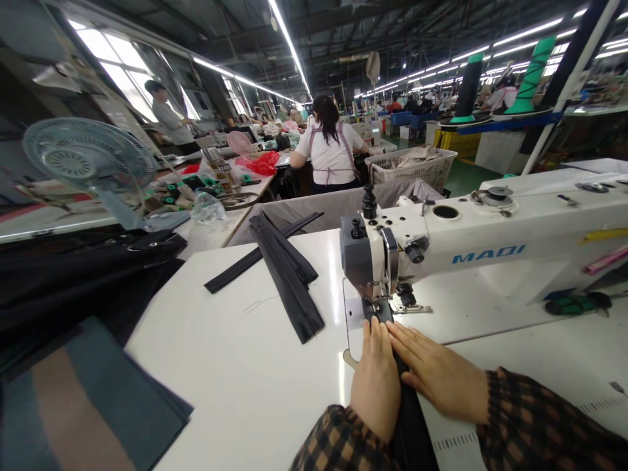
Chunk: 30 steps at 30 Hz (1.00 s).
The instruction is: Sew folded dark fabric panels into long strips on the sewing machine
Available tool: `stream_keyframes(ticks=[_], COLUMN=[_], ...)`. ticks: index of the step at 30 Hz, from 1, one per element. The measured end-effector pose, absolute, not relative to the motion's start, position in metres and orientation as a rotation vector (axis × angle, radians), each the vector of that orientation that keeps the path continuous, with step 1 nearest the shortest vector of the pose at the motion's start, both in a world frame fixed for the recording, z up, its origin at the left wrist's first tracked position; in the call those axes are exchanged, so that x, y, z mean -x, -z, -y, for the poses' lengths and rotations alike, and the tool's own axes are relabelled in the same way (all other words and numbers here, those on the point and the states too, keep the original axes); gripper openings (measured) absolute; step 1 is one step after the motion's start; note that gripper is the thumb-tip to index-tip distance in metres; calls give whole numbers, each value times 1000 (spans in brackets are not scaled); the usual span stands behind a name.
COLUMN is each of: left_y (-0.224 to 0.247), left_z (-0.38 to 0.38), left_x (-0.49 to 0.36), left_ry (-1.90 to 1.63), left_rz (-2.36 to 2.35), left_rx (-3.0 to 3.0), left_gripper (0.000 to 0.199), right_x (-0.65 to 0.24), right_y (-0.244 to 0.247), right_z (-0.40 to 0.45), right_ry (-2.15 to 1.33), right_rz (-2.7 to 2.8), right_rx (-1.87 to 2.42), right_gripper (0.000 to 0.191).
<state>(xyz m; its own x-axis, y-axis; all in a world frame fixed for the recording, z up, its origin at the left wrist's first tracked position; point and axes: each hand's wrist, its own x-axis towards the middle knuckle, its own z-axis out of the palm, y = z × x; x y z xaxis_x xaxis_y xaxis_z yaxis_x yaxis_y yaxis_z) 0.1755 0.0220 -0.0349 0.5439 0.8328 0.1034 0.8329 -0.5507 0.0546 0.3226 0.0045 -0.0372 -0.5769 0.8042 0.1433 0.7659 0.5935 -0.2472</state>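
Observation:
A long black fabric strip [411, 425] runs from the table's near edge up under the presser foot [377, 307] of a white sewing machine [471, 239]. My left hand [377, 379] lies flat on the strip, its fingers stretched toward the foot. From the right, my right hand [436, 369] rests on the strip's right side with fingers extended, its fingertips close to those of the left. Neither hand is wrapped round anything. Left of the machine, several black strips [287, 281] lie crossed on the white table [220, 353], with loose thread beside them.
Dark folded fabric [98, 399] and a black pile [78, 281] lie at the left. A fan [88, 157] stands beyond them. Ahead, a person [331, 147] sits with their back to me, near a white basket [412, 167]. Thread cones [534, 75] stand at upper right.

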Motion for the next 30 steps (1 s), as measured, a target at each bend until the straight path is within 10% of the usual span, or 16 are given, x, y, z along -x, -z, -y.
stream_keyframes(ticks=[19, 30], left_y=[-4, 18], left_z=[3, -5], left_x=[-169, -122], left_ry=[412, 450], left_rz=[2018, 1322], left_rx=[2950, 3228], left_gripper=[36, 62], right_x=[-323, -323], right_y=[40, 46], right_z=[27, 34], right_ry=[-206, -66], right_rz=[2529, 2490], right_rx=[1255, 1257], right_gripper=[53, 51])
